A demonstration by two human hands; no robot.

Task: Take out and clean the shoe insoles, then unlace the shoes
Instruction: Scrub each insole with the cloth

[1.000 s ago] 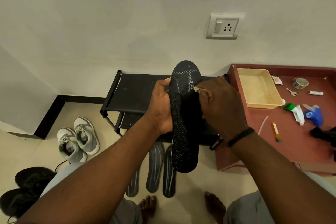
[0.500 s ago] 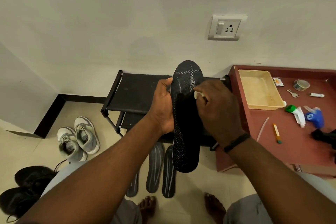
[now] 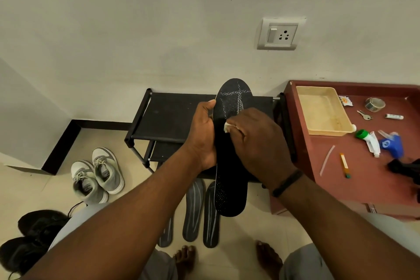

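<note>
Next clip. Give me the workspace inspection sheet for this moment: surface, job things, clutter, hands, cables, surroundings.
Surface: tiled floor; black shoe rack against the wall.
Job's things: black insole held upright; three grey insoles lying side by side on the floor; grey sneakers and black shoes on the floor to the left, the grey pair laced.
Clutter: red table with a cream tray, keys, tape roll, tube, blue sprayer.
Hands: left hand grips the insole's edge; right hand presses a white wipe on it.
Cables: nothing seen.
Surroundings: white wall, wall socket.
</note>
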